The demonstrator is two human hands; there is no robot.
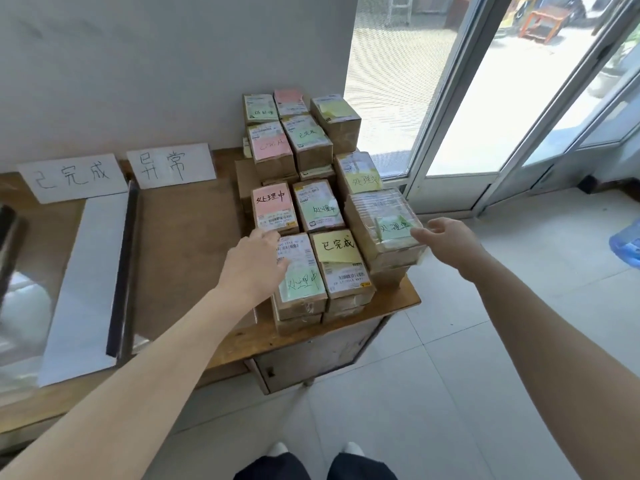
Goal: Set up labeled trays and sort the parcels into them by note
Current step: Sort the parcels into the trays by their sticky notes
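Parcels (311,209): all stacked in rows at the right end of the wooden table (187,244), each with a pink, green or yellow note on top
Tray (86,271): flat on the table over on the left, just below the signs, well apart from the stack
Signs: two paper sheets leaning on the wall, 已完成 (72,176) and 异常 (169,164)
Left hand (258,258): resting on the front-left parcel (301,282) with the green note, fingers loosely bent on top, not wrapped round it
Right hand (446,240): at the big taped parcel (381,220) on the right corner, thumb tip touching its top edge, fingers pretty straight, no actual grip
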